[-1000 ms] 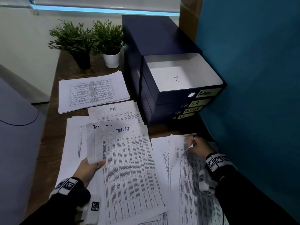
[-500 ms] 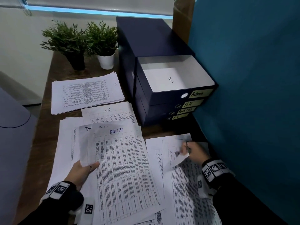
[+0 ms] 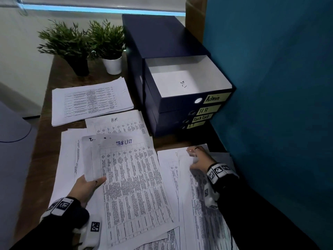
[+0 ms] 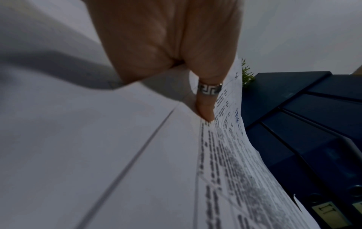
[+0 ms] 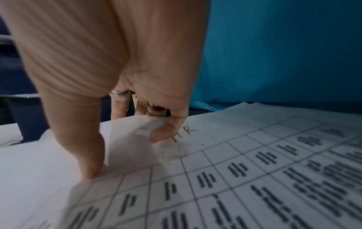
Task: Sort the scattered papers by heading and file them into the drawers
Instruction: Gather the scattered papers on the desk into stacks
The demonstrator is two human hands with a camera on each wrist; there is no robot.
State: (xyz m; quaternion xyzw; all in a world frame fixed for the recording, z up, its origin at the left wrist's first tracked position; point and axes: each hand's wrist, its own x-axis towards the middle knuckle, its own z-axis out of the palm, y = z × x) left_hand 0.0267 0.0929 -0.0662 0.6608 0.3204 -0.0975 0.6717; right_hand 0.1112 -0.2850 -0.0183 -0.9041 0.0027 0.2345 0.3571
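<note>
1. the left hand (image 3: 86, 186) pinches the near left edge of a few task list sheets (image 3: 129, 177), thumb on top, lifting them off the papers spread on the desk (image 3: 46, 152).
2. the right hand (image 3: 199, 159) curls its fingers on the far corner of a sheet headed hr (image 5: 235, 162), near right on the desk, grasping it between thumb and fingers.
3. the paper looks light, floppy and slick; single sheets probably slide and crease easily.
4. best taken at an edge, squared as a stack, then supported underneath.
5. the top drawer (image 3: 189, 78), labelled admin, stands open on the far right.
</note>
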